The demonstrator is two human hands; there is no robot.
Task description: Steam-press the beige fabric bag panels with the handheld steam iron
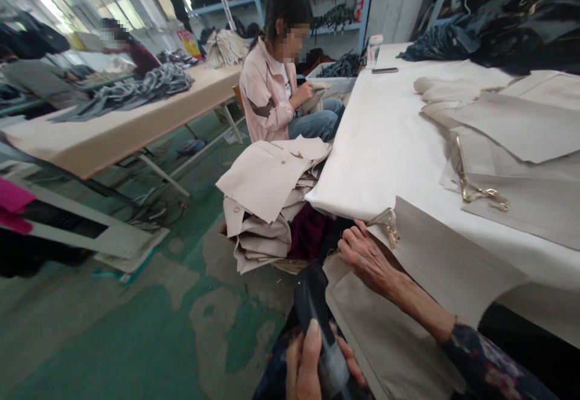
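My left hand wraps around a dark, long-bodied handheld tool with a rounded head, at the bottom middle. Its thumb lies along the top and fingertips show on the far side. My right hand, its arm in a dark floral sleeve, has its fingers curled at the edge of a beige bag piece that hangs over my lap. Right beside those fingers sits a brass-coloured clasp. A stiff beige flap rises behind the hand against the table edge. What lies under my right fingers is hidden.
A white-covered table bears beige pieces with brass clasps, a phone and a cup. Beige pieces are heaped below its left corner. A person in pink sits beyond. Another table stands left.
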